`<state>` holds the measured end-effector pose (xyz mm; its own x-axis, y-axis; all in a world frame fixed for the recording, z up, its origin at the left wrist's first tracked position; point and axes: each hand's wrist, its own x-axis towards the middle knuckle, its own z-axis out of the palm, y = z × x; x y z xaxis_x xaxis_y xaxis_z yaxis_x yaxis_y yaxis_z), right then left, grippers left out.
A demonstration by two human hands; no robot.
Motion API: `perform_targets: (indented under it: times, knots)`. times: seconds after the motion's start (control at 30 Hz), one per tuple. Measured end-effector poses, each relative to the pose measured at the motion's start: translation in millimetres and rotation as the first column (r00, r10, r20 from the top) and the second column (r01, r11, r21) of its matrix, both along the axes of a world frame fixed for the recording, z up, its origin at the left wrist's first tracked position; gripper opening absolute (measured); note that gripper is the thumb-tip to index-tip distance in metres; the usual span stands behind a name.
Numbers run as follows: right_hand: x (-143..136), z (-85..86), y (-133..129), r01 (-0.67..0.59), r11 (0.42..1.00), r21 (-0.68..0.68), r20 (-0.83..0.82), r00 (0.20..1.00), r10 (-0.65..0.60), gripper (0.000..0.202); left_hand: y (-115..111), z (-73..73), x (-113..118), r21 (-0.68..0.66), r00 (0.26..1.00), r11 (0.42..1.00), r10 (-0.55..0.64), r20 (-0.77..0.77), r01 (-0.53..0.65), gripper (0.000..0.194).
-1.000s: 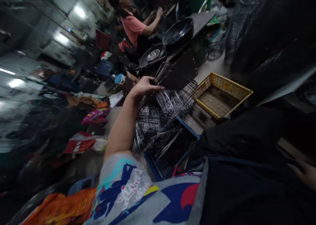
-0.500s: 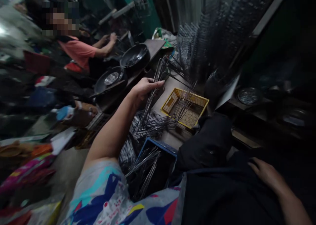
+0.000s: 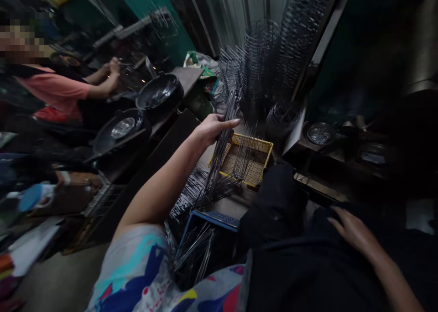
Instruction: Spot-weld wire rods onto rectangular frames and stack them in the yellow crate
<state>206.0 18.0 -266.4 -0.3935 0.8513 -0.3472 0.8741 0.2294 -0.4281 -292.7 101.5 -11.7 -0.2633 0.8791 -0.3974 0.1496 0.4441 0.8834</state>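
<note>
In my left hand (image 3: pixel 212 128) is a bundle of thin bent metal wire frames (image 3: pixel 215 163), held upright with fingers wrapped round it and the thumb across. The frames' lower ends spread out in front of a yellow plastic crate (image 3: pixel 268 160). Below them stands a blue crate (image 3: pixel 214 219) with loose metal wires (image 3: pixel 196 243) in it. More wire pieces (image 3: pixel 190 191) lie to the left of the bundle. My right hand (image 3: pixel 354 232) rests on the dark cloth over my lap, fingers apart and holding nothing.
Tall stacks of round wire racks (image 3: pixel 260 65) stand against the wall ahead. On the left, a bench carries two black pans (image 3: pixel 160 93), and a person in a pink shirt (image 3: pixel 58 91) works there with sparks nearby. A dish of small metal parts (image 3: pixel 319 133) sits on the right.
My view has turned right, so the person and pans sit farther left. The wire frames in my left hand have swung closer together into a narrower, more upright bundle. My right hand stays on my lap.
</note>
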Motion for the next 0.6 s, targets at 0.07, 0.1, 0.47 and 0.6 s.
perform_targets:
  times: [0.07,0.1,0.47,0.6]
  knots:
    - [-37.1,33.8,34.3,0.036,0.980,0.198,-0.094,0.995,-0.017,0.069,-11.0,15.8,17.9,0.004,0.999,0.999,-0.043,-0.003,0.043,0.029]
    - [-61.4,53.4,52.0,0.067,0.956,0.286,-0.146,0.989,-0.026,0.080,-17.2,25.4,28.8,0.010,0.997,0.997,-0.071,-0.011,0.071,0.029]
    - [-188.8,150.5,145.9,-0.057,0.756,0.652,-0.496,0.722,0.483,0.071,-75.8,49.1,117.7,-0.150,0.725,0.738,-0.674,-0.142,0.658,0.030]
    - [-154.5,119.5,122.6,-0.135,0.786,0.603,-0.480,0.726,0.493,0.048,-79.9,6.8,109.0,-0.239,0.664,0.680,-0.731,-0.157,0.693,0.035]
